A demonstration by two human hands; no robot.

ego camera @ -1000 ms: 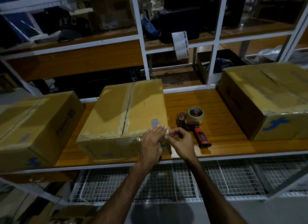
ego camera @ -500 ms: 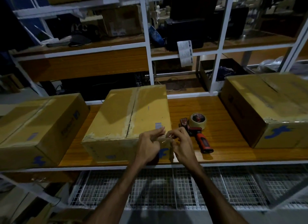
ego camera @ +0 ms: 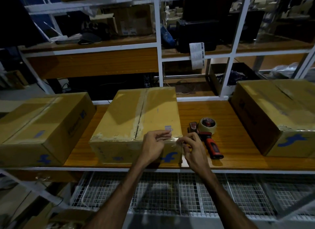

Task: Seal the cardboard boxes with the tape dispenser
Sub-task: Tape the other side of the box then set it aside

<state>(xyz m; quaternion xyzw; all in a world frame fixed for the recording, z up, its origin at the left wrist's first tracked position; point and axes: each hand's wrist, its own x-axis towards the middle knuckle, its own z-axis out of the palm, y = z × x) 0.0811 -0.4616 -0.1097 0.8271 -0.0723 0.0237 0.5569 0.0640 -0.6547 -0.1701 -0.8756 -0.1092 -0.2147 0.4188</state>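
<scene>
Hands meet at the near right corner of the middle box: the left hand and the right hand each pinch an end of a short strip of clear tape, fingers curled on it. The tape dispenser lies unheld on the wooden shelf, just right of that box. The strip looks thin and slack, so it could fold onto itself or cling to the fingertips before it is pressed down. Laid crooked, it could wrinkle over the corner and seal poorly. The left box and the right box sit apart from the hands.
</scene>
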